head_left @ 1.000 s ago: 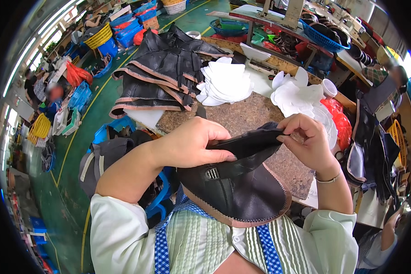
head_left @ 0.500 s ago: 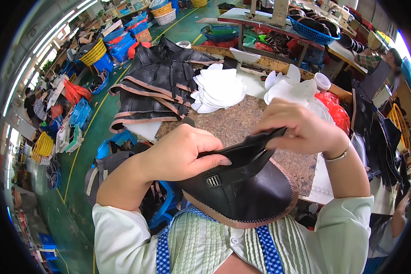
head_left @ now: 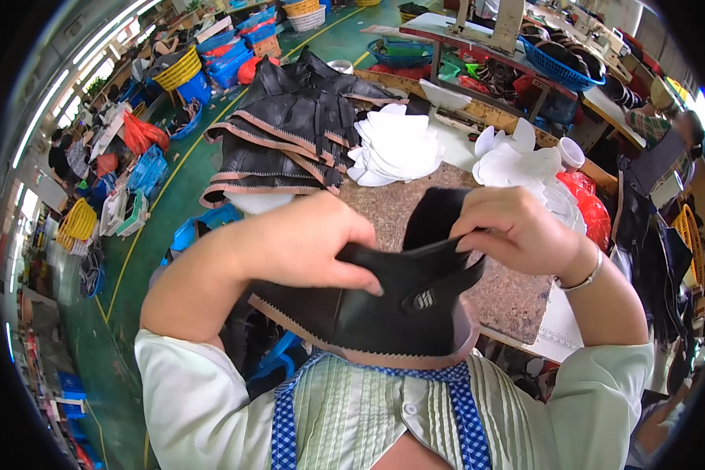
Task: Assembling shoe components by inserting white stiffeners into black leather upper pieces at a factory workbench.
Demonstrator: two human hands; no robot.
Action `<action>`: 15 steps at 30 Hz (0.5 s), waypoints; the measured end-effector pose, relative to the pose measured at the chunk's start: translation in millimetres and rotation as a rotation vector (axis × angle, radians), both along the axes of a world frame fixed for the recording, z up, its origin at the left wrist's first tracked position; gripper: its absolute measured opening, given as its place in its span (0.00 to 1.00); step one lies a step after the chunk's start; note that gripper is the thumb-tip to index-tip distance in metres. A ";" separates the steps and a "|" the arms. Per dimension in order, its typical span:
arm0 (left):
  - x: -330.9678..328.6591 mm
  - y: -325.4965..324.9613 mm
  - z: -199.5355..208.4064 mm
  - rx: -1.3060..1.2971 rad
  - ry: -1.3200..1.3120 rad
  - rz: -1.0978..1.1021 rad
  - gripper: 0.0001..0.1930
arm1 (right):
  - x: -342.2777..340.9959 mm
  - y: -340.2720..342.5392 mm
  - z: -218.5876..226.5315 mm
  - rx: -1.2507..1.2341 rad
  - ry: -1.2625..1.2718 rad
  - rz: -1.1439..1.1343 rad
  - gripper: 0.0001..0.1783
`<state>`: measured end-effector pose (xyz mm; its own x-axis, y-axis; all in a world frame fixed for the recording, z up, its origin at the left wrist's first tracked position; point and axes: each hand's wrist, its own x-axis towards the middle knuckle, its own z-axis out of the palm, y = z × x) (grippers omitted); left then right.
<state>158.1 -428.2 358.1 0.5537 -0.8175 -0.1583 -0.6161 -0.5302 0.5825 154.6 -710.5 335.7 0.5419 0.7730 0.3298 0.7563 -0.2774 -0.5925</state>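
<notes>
Between my hands hangs a black leather boot upper (head_left: 384, 317) with a brown zigzag-cut lower edge, close in front of my body. My left hand (head_left: 309, 247) pinches its top edge, thumb on the near face. On the other side, my right hand (head_left: 521, 231) grips the top rim between thumb and fingers. A small patch with a light pattern shows on the near face. Dark fuzzy lining (head_left: 435, 215) stands up behind the opening. Below lies the speckled brown work board (head_left: 509, 301), partly covered by the upper and my hands.
A pile of similar black uppers (head_left: 290, 129) lies at the far left of the table. White cut pieces (head_left: 395, 145) are stacked beside it, with more white pieces (head_left: 517, 160) farther right. A red plastic bag (head_left: 587, 207) and white cup (head_left: 572, 153) stand at right.
The upper has turned in my hands, so its patch now sits farther right and its lining shows at the top. My right hand has shifted slightly right and down.
</notes>
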 end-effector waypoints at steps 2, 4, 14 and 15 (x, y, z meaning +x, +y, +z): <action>2.3 2.9 6.4 0.070 0.062 0.133 0.18 | 2.9 -3.7 2.7 -0.003 -0.047 0.010 0.05; 3.2 7.0 1.1 -0.014 0.031 0.116 0.18 | 3.2 -1.1 6.6 -0.028 -0.006 0.059 0.06; -27.6 5.5 9.3 -0.252 -0.100 0.029 0.15 | -10.6 34.0 10.3 0.033 0.059 0.148 0.13; -27.6 1.9 9.1 -0.292 -0.115 0.015 0.16 | -17.7 47.8 5.1 0.100 0.101 0.155 0.14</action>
<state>130.5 -426.3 367.2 0.5671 -0.8104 0.1470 -0.6803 -0.3602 0.6383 136.9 -662.7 340.8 0.4529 0.8162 0.3587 0.7205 -0.0981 -0.6864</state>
